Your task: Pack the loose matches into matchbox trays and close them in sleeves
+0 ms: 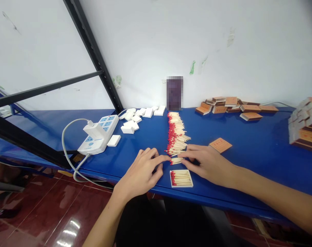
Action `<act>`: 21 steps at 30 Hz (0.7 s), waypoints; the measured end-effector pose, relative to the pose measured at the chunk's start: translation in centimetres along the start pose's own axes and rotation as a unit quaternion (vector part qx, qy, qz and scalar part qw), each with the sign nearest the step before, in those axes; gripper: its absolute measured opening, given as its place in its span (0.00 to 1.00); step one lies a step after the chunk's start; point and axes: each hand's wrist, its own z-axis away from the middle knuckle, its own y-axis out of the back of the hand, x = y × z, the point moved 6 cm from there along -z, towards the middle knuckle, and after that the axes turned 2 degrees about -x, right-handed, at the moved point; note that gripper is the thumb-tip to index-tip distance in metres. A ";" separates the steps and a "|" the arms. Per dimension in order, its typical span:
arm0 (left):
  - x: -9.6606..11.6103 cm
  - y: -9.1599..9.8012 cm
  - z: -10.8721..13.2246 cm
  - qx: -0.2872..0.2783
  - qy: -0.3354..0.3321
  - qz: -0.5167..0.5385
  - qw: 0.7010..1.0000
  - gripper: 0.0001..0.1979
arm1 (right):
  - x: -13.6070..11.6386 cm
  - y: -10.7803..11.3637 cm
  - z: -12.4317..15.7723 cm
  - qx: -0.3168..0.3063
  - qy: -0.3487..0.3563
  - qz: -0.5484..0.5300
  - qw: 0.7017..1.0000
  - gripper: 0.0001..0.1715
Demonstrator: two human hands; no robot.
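A small row of red-tipped matches (175, 161) lies on the blue table between my two hands. My left hand (141, 171) touches the red ends with its stretched index fingertip; its thumb is apart and the other fingers are bent. At the plain wooden ends, my right hand (209, 164) has the matches between thumb and index fingertip. Just in front, a white matchbox tray (183, 186) holds a layer of matches, heads to the left. Behind the hands stretches a long match pile (175, 132). An orange matchbox sleeve (220, 145) lies flat beyond my right wrist.
White trays (128, 127) are scattered at the back left, near a power strip (100, 137) with a cable. Orange matchbox sleeves (220, 109) lie heaped at the back right. A stack of matchboxes (306, 125) stands far right. A dark metal frame (94, 55) rises on the left.
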 end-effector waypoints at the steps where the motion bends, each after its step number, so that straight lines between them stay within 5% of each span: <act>1: 0.0 0.0 0.0 0.000 0.000 0.003 1.000 0.17 | 0.0 0.0 0.0 0.000 0.001 0.002 1.000 0.12; 21: 0.0 0.0 -0.1 -0.007 -0.008 0.020 1.000 0.17 | 0.2 -0.2 0.2 -0.003 0.005 -0.004 1.000 0.11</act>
